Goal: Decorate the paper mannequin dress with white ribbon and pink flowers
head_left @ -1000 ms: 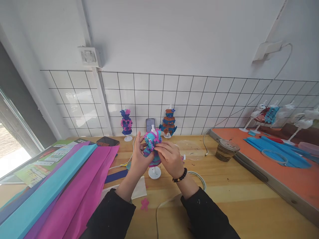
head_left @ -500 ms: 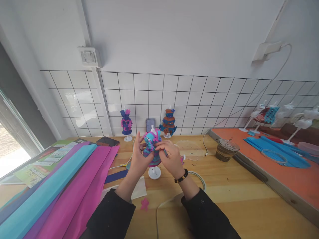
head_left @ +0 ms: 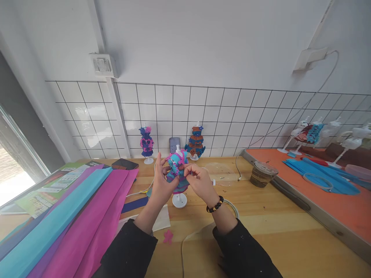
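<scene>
- While it stands on the wooden table (head_left: 275,231) on its round white base (head_left: 179,201), the miniature mannequin (head_left: 177,170) wears a ruffled dress of cyan and pink paper and sits between both hands, at the middle of the scene.
- The left hand (head_left: 161,185) cups the mannequin from the left, palm against the dress, with the fingers partly spread and reaching up its far side.
- The right hand (head_left: 199,182) comes from the right, thumb and forefinger pinched narrowly on a ruffle at the waist of the dress and the other fingers curled; a dark bead bracelet (head_left: 215,204) circles its wrist.
- Long sheets of crepe paper (head_left: 72,220) in cyan, magenta and purple lie on the left, near side of the table.
- Two finished paper-dress figures (head_left: 147,142) stand far off against the tiled wall, one on each side of the mannequin.
- A clear plastic cup (head_left: 262,174) stands to the right, just beside an orange board (head_left: 333,204).
- A pink paper scrap (head_left: 168,236) lies near, between the sleeves.
</scene>
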Action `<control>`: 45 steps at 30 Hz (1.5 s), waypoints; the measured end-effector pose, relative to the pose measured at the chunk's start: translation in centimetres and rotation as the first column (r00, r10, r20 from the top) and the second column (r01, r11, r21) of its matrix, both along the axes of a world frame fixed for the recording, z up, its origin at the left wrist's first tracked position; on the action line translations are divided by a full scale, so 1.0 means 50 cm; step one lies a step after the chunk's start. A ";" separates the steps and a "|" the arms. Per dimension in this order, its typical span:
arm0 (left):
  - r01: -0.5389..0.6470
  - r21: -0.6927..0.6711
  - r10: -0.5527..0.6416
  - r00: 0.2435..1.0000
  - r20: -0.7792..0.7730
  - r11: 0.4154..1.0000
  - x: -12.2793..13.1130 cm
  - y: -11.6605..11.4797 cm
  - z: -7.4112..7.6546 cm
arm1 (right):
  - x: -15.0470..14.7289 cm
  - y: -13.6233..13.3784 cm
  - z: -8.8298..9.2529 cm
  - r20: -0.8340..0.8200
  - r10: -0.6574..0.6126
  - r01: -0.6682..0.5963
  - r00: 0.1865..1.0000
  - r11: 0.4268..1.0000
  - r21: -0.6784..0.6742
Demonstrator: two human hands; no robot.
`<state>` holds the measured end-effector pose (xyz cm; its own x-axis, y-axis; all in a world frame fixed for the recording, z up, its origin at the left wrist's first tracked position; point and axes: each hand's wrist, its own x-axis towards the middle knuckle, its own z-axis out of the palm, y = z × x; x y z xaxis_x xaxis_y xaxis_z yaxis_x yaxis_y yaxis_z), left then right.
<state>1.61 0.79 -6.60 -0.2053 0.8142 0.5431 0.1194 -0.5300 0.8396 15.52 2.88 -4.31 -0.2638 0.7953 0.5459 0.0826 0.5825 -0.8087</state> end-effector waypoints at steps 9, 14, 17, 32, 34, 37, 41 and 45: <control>0.004 0.012 -0.004 1.000 -0.012 1.000 0.000 0.001 -0.005 | 0.001 -0.001 0.010 -0.134 0.068 -0.083 0.989 0.990 -0.111; 0.017 0.019 -0.017 1.000 -0.001 1.000 0.001 0.001 -0.004 | 0.002 0.000 0.006 -0.061 0.050 -0.058 0.997 0.990 -0.131; 0.022 0.015 -0.022 1.000 0.007 1.000 0.002 -0.001 -0.001 | 0.004 -0.002 0.010 -0.105 0.045 -0.055 0.993 0.994 -0.096; 0.018 0.011 -0.018 1.000 -0.005 1.000 0.003 -0.004 0.001 | 0.004 0.000 0.010 -0.120 0.036 -0.049 0.992 0.993 -0.104; 0.019 0.011 -0.019 1.000 0.001 1.000 0.002 -0.003 0.000 | 0.003 0.000 0.008 -0.098 0.043 -0.052 0.994 0.994 -0.098; 0.020 0.017 -0.020 1.000 0.012 1.000 0.001 0.000 -0.004 | 0.003 0.001 0.006 -0.050 0.035 -0.039 0.998 0.994 -0.100; 0.029 0.026 -0.029 1.000 0.010 0.999 0.002 0.001 -0.004 | 0.005 0.001 0.009 -0.043 -0.015 0.011 0.999 0.995 -0.097; 0.023 0.031 -0.023 1.000 -0.001 0.999 0.003 -0.002 0.000 | 0.004 0.002 0.005 -0.062 -0.012 0.007 0.998 0.997 -0.078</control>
<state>1.75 0.71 -6.62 -0.1860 0.8017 0.5681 0.1078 -0.5580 0.8228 15.71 3.00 -4.05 -0.2239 0.8383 0.4971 0.0360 0.5168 -0.8554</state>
